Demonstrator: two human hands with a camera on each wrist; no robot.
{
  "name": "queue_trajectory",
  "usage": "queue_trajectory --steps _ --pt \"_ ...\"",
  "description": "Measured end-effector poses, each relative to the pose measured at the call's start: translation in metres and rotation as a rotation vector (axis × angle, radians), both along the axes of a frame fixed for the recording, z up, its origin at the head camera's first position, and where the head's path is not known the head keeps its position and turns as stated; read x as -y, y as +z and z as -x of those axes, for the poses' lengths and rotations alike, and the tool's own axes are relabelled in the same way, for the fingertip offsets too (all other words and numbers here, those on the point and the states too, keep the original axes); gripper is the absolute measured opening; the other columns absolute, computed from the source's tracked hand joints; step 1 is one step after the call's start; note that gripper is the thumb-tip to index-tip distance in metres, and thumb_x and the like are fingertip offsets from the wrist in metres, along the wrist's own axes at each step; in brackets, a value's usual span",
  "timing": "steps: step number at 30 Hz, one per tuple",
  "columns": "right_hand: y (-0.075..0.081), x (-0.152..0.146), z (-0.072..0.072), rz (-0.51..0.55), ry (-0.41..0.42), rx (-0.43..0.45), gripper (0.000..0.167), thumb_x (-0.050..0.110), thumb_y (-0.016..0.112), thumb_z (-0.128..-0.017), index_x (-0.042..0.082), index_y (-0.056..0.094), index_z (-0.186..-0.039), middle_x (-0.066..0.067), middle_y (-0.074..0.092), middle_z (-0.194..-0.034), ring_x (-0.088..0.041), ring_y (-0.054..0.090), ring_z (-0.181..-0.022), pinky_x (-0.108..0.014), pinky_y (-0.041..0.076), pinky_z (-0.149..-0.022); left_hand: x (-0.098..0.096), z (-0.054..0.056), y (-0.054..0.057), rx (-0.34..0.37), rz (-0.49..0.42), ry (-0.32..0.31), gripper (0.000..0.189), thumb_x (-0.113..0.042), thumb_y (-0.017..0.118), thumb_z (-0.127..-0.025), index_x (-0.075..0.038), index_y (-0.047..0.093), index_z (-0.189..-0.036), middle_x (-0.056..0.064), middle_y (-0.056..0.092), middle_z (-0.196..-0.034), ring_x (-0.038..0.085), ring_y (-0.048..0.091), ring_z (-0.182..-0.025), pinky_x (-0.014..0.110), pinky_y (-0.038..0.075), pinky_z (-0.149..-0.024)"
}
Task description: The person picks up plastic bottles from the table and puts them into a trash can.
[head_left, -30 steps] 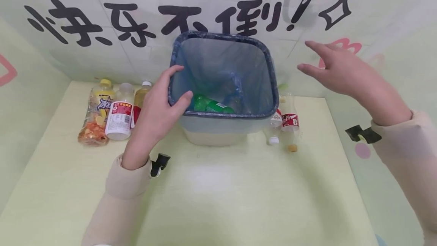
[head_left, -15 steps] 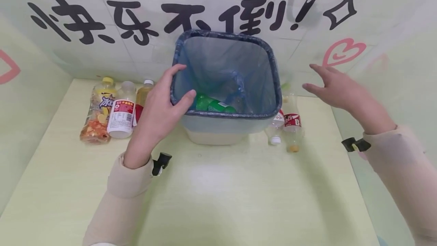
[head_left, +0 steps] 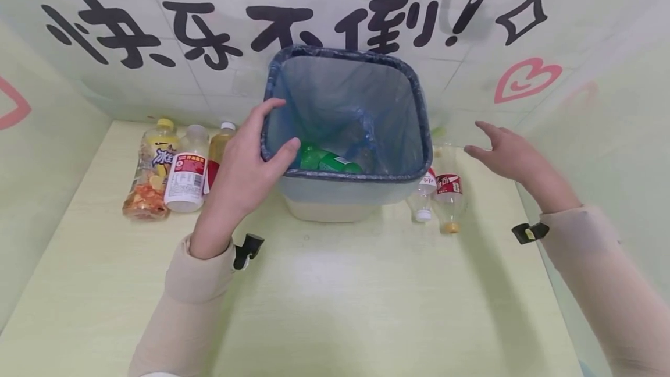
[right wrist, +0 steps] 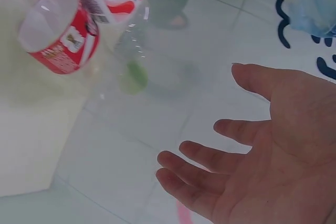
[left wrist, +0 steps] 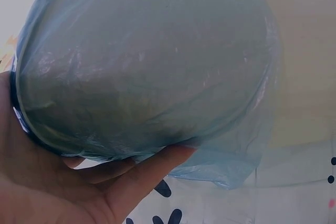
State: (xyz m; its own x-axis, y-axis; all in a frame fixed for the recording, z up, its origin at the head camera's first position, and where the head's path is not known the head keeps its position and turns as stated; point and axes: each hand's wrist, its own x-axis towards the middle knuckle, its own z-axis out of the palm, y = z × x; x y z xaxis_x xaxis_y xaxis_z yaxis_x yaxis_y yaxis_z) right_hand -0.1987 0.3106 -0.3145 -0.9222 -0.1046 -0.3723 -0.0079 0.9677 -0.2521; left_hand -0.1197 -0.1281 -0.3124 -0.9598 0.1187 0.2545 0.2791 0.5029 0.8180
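Observation:
A bin (head_left: 330, 212) lined with a blue bag stands at the back of the table. My left hand (head_left: 238, 170) grips its left rim, thumb and a fingertip over the edge; in the left wrist view the fingers (left wrist: 152, 169) lie along the bagged side. A green bottle (head_left: 332, 162) lies inside. To the bin's right lie two clear bottles, one with a red label (head_left: 449, 184) and one with a white cap (head_left: 423, 215). Beside them, without touching, my right hand (head_left: 515, 156) hovers with fingers spread and holds nothing.
Left of the bin lie a yellow-capped bottle (head_left: 149, 173), a white-and-red labelled bottle (head_left: 186, 176) and an amber bottle (head_left: 217, 147), partly hidden by my left hand. A wall (head_left: 230, 98) with black lettering rises behind the table (head_left: 324, 301).
My right hand has come down from beside the wall lettering towards the clear bottles on the right. My left hand has stayed on the bin's rim.

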Motion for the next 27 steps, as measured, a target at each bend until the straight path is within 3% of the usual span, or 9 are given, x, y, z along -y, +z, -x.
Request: queue_trajectory --steps 9,18,22,27 --pt "-0.049 -0.006 -0.002 0.031 -0.034 0.071 0.089 0.053 0.048 -0.1 -0.002 0.009 -0.157 -0.039 0.028 -0.15 -0.056 0.032 -0.134 -0.068 0.029 -0.106 -0.001 -0.002 -0.001 0.01 -0.01 -0.004 0.06 -0.033 0.059 -0.096 -0.015 0.039 -0.15 0.005 0.04 -0.154 0.027 0.039 -0.138 0.055 0.031 -0.113" --pt "-0.071 0.0 -0.001 0.043 -0.061 0.121 0.087 0.044 0.051 -0.101 -0.005 0.004 -0.156 -0.04 0.029 -0.149 -0.055 0.031 -0.135 -0.066 0.029 -0.108 0.001 -0.001 0.001 0.014 -0.005 -0.006 0.06 -0.034 0.059 -0.097 -0.017 0.039 -0.15 0.005 0.039 -0.155 0.027 0.038 -0.139 0.056 0.031 -0.113" --pt "-0.081 0.001 0.002 0.111 -0.118 0.196 0.089 0.042 0.051 -0.101 -0.005 -0.003 -0.155 -0.041 0.024 -0.15 -0.052 0.047 -0.124 -0.058 0.046 -0.098 0.001 -0.001 0.001 0.011 -0.005 -0.005 0.06 -0.033 0.059 -0.097 -0.016 0.039 -0.15 0.005 0.039 -0.155 0.027 0.038 -0.138 0.056 0.031 -0.113" --pt "-0.097 0.0 0.007 0.216 -0.22 0.284 0.096 0.039 0.057 -0.099 -0.003 -0.009 -0.155 -0.038 0.026 -0.149 -0.045 0.049 -0.119 -0.042 0.059 -0.075 0.001 -0.001 0.0 -0.001 -0.003 -0.013 0.061 -0.032 0.059 -0.097 -0.014 0.038 -0.151 0.005 0.039 -0.155 0.026 0.038 -0.139 0.054 0.03 -0.113"
